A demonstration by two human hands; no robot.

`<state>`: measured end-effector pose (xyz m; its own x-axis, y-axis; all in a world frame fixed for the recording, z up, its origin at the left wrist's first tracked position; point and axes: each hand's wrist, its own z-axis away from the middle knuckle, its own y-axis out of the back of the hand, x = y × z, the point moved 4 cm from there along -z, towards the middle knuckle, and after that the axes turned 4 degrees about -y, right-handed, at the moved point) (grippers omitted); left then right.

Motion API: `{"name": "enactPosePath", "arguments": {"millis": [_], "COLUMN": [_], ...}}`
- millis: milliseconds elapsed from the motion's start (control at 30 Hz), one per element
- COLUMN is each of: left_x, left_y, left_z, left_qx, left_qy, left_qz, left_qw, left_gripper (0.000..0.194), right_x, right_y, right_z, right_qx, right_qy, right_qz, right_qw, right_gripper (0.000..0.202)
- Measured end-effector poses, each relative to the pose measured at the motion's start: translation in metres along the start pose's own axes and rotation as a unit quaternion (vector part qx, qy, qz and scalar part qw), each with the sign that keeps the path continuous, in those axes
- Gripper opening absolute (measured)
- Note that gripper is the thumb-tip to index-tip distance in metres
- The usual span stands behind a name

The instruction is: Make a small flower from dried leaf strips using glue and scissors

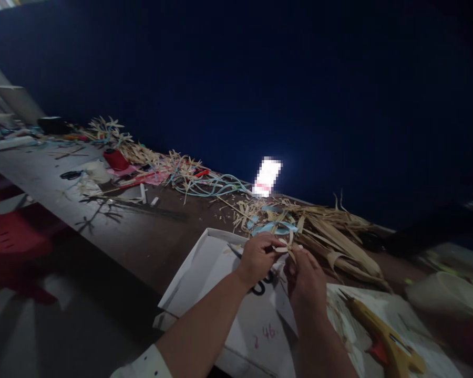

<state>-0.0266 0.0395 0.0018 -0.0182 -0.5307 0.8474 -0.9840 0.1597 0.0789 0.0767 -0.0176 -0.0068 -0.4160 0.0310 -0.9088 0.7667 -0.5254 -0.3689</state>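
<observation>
Between my two hands is a small pale flower of dried husk, its narrow petals spread. My left hand pinches a petal on the left side with thumb and forefinger. Closed around its lower right side, my right hand hides the base from view. Both hands are above a white cardboard tray. In the tray, partly covered by my left hand, lie scissors with black handles. Purple handwritten figures mark the tray's floor near my right wrist.
A yellow glue gun lies on the right. Dried husks and blue scraps are behind my hands, near a bright phone-like screen. Farther left are light-blue cords, a red thread spool and husk flowers. A red chair stands left.
</observation>
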Motion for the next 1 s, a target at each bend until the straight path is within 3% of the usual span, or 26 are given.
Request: {"name": "enactPosePath", "arguments": {"millis": [167,400,600,1000], "left_x": [-0.002,-0.001,-0.008,-0.005], "left_y": [-0.001,0.002,0.006,0.011], "left_z": [0.0,-0.002,-0.004,-0.005], "left_qx": [-0.006,-0.002,0.024,0.048], "left_qy": [0.002,0.036,0.077,0.032], "left_qz": [0.0,-0.016,0.008,-0.02], "left_qw": [1.0,0.999,0.997,0.998], "left_gripper": [0.007,0.005,0.006,0.006], "right_x": [-0.002,-0.004,-0.007,-0.001], "right_y": [0.001,-0.001,-0.001,0.004], "right_z": [-0.001,0.003,0.001,-0.001], "right_qx": [0.013,0.022,0.028,0.021], "right_qy": [0.036,0.0,0.029,0.071], "right_qz": [0.017,0.025,0.023,0.119], "right_qw": [0.999,0.999,0.999,0.99], "right_gripper": [0.03,0.029,0.035,0.032]}}
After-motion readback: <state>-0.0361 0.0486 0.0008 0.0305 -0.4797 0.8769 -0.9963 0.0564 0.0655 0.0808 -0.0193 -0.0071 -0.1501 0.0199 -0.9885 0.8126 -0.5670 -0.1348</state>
